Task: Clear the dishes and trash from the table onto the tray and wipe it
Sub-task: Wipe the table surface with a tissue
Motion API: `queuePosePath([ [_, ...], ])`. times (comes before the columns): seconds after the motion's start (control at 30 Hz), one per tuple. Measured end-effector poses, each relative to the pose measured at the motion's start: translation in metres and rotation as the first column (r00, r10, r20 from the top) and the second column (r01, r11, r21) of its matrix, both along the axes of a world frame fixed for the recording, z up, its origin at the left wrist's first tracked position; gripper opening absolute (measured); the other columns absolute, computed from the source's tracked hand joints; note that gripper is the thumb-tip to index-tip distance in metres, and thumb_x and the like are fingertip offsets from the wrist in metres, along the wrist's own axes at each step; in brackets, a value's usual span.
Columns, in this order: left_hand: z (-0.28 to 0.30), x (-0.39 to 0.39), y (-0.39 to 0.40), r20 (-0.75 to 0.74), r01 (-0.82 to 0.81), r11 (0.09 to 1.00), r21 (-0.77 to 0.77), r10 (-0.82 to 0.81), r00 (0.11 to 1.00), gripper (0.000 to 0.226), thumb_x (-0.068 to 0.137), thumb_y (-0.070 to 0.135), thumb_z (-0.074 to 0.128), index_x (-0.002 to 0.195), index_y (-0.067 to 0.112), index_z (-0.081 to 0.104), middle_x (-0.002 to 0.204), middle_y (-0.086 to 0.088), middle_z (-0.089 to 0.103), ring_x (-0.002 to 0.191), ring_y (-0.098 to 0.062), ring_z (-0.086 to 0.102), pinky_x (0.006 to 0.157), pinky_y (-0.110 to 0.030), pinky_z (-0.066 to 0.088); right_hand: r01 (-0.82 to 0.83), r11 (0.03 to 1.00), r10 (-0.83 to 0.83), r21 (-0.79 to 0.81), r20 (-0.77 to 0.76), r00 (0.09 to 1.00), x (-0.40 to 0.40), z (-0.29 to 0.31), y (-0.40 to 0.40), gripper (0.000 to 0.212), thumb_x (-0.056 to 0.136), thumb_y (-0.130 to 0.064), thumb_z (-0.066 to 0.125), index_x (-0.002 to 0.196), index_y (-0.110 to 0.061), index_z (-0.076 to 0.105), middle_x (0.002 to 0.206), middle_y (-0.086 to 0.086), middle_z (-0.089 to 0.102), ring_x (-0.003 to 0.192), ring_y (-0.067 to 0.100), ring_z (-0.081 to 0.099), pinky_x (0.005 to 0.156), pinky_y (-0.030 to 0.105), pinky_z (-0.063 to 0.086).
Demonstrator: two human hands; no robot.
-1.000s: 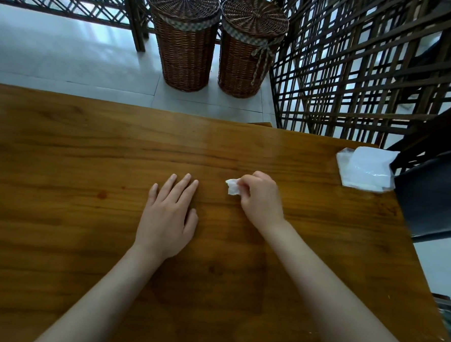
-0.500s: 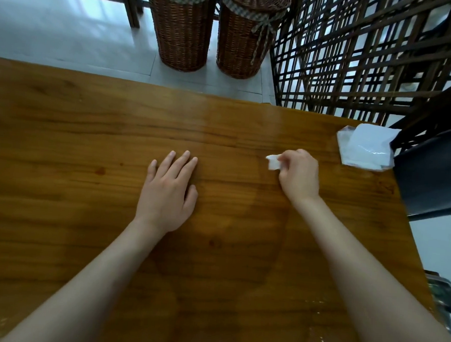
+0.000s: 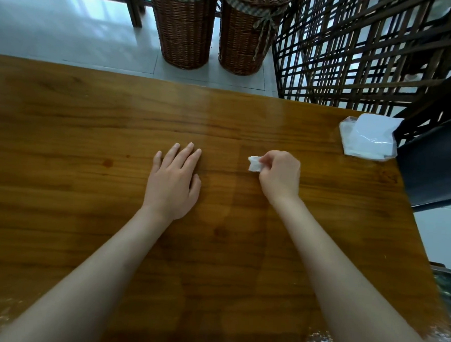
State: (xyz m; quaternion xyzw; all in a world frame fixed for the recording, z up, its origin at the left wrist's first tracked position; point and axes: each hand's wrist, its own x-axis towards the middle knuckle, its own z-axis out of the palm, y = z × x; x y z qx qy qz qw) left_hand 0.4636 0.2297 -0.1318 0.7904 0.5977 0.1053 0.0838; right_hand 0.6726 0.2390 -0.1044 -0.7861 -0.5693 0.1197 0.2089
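Left hand: the left hand (image 3: 172, 179) lay flat on the wooden table (image 3: 63, 134) near the centre of the frame, fingers straight and close together, holding nothing.
Right hand: the right hand (image 3: 281, 175), right of centre, had its fingers curled and pinched a small crumpled white tissue (image 3: 255, 164) that stuck out toward the left hand.
Tissue: it sat at the tabletop between the two hands, nearer the right one; whether it touched the wood I could not tell.
Tissue pack: a clear packet of white tissues (image 3: 367, 137) lay at the table's right edge, in the upper right of the frame, well apart from the hands.
Beyond the table: two lidded wicker baskets (image 3: 185, 25) stood side by side on the pale floor at top centre, beside a dark wooden lattice screen (image 3: 358, 46).
Right edge: a dark chair (image 3: 435, 168) stood against the table.
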Motion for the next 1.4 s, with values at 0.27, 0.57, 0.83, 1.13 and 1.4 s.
queuePosePath([
  [0.27,0.017,-0.020,-0.089,0.033,-0.073,0.997,-0.023,0.073,0.997,0.054,0.089,0.035,0.035,0.141,0.019,0.038,0.147,-0.004,0.039,0.140,-0.023,0.025,0.111,-0.043,0.012,-0.213,0.977,0.214,0.026,-0.080,0.974,-0.034,0.016,-0.079,0.015,0.083,-0.004,0.064,0.096,-0.008,0.072,0.090,0.005,0.067,0.077,0.005,0.052,0.064,0.003,0.034],
  [0.57,0.011,-0.025,-0.173,0.006,-0.160,0.977,-0.141,0.163,0.987,0.059,0.089,0.040,0.024,0.143,0.021,0.035,0.150,0.000,0.034,0.141,-0.019,0.018,0.112,-0.045,0.008,-0.138,0.990,0.138,0.001,-0.072,0.988,-0.063,0.004,-0.109,0.022,0.090,-0.007,0.056,0.109,-0.006,0.068,0.098,0.008,0.064,0.090,0.016,0.058,0.077,0.022,0.051],
  [0.83,0.010,-0.025,-0.174,0.012,-0.147,0.985,-0.095,0.149,0.989,0.060,0.087,0.036,0.022,0.141,0.017,0.039,0.147,-0.003,0.038,0.140,-0.025,0.024,0.112,-0.046,0.008,-0.338,0.940,0.338,-0.034,-0.024,0.941,-0.043,0.006,-0.110,0.019,0.089,-0.002,0.055,0.097,-0.006,0.071,0.091,0.010,0.062,0.086,0.020,0.057,0.071,0.021,0.041],
  [1.13,0.006,-0.026,-0.174,0.002,-0.149,0.985,-0.086,0.150,0.989,0.060,0.086,0.035,0.023,0.141,0.017,0.040,0.146,-0.003,0.040,0.140,-0.025,0.026,0.110,-0.044,0.008,-0.408,0.913,0.408,-0.011,0.022,0.913,-0.063,0.005,-0.124,0.017,0.089,-0.005,0.056,0.097,-0.007,0.071,0.087,0.007,0.060,0.077,0.011,0.048,0.067,0.019,0.036],
  [1.4,0.008,-0.028,-0.173,0.002,-0.151,0.985,-0.081,0.152,0.988,0.061,0.085,0.034,0.024,0.141,0.017,0.039,0.147,-0.003,0.038,0.140,-0.025,0.024,0.110,-0.044,0.008,-0.495,0.869,0.495,-0.012,0.010,0.869,-0.064,0.006,-0.140,0.015,0.087,-0.005,0.059,0.094,-0.008,0.072,0.084,0.005,0.061,0.077,0.013,0.055,0.069,0.020,0.046],
])
